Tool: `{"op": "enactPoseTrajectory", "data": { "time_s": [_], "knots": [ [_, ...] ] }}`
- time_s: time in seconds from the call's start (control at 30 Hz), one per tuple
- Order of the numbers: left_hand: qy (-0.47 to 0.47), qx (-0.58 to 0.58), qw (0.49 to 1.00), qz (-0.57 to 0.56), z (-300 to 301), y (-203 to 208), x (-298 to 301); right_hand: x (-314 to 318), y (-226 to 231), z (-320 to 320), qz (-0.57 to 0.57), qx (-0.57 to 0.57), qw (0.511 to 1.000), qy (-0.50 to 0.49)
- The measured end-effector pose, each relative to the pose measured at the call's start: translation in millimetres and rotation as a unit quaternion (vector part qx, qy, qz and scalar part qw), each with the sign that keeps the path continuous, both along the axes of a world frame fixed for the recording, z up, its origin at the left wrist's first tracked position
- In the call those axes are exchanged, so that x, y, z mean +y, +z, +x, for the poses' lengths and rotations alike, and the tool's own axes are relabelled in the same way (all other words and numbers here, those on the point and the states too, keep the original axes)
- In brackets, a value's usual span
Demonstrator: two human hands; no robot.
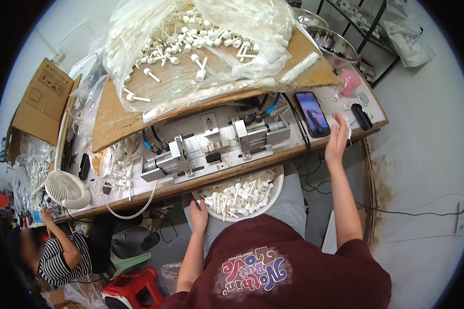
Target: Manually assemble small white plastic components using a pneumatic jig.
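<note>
Maroon shirt (304,262), bowl (279,189), workbench (263,161), white wall (423,154).

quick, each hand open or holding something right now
Left hand: at the rim of the bowl; grip cannot be told.
Right hand: open, beside the phone, nothing visible in it.

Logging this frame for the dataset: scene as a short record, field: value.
left hand: at the left rim of the basin; grip unclear
right hand: fingers extended, beside the phone; contact unclear
lap: basin with white parts
bench: metal fixture, phone; fan at left end
behind fixture: cardboard, more white parts in clear plastic
nearby: co-worker, striped top, far left
</note>
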State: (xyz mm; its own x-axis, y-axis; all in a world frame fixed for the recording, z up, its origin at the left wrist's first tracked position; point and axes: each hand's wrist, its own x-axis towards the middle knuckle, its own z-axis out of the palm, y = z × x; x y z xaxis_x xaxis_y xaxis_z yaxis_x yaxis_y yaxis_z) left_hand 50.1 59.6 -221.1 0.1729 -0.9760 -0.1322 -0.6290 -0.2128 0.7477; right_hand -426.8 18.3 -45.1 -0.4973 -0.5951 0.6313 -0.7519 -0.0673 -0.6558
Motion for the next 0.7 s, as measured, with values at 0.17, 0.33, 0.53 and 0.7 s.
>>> {"op": "enactPoseTrajectory", "data": {
  "time_s": [0.17,0.33,0.53,0.7],
  "knots": [
    [0.04,0.038,0.998,0.01,2,-14,-2,83,-31,62,0.041,-0.041,0.998,-0.025],
    [0.107,0.084,0.982,0.132,1,-19,-13,149,-101,103,0.18,-0.132,0.975,0.013],
    [0.069,0.032,0.99,0.12,-5,-5,-11,143,-162,110,0.282,-0.224,0.924,0.124],
    [0.139,0.216,0.95,0.177,-23,7,9,73,-197,85,0.333,-0.334,0.871,0.14]
  ]
}}
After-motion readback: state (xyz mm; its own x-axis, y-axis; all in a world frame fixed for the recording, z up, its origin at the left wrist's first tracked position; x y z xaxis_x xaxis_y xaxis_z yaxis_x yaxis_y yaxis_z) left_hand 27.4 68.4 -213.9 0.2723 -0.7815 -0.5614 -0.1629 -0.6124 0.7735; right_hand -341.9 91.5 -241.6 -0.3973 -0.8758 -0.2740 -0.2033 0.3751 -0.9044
